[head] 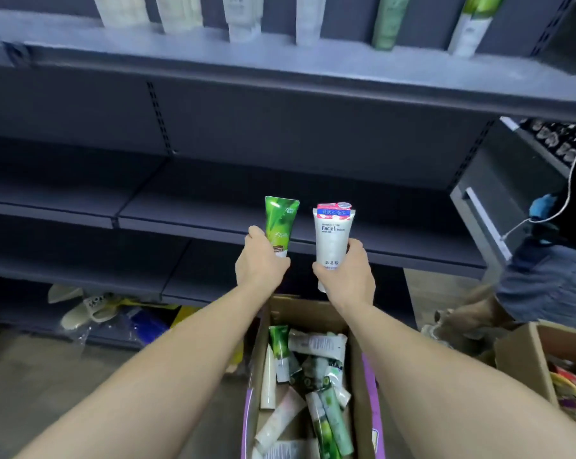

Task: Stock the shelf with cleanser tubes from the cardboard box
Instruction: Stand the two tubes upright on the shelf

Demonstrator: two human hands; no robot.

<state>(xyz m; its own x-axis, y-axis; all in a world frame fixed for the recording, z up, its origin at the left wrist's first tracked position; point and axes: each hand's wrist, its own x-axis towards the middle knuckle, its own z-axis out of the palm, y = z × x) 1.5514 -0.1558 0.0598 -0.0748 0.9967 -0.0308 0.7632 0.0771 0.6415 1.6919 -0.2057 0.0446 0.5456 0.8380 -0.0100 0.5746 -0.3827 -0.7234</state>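
Both bare arms reach forward over an open cardboard box [356, 376], a long brown carton with matte, creased walls and a purple printed strip along its outer sides. The left hand [261, 263] is wrapped around the lower end of a green tube [281, 223], a glossy flattened plastic tube with a leaf print and a crimped flat top edge; the fingers press it from the far side and the thumb closes on the near side, so its cap end is hidden in the palm. The right hand [349, 271] clasps a white tube [333, 236], smooth and rounder, with a red and pink band at its crimped top and the word "Facial" legible; smaller print below is too fine to read. Both tubes stand upright, side by side but apart, held in front of the edge of the middle shelf [213, 200], a dark grey metal board with a dull finish. Three such shelf levels show below the top shelf [280, 61], a paler, dusty-looking board where six upright tubes are cut off by the frame's upper edge and blurred. Inside the box lies a loose heap of tubes [313, 376], white, green and pale pink, overlapping so much that an exact count is not possible; roughly a dozen show. At the right a second carton [525, 356] is partly cut off, its contents unclear.
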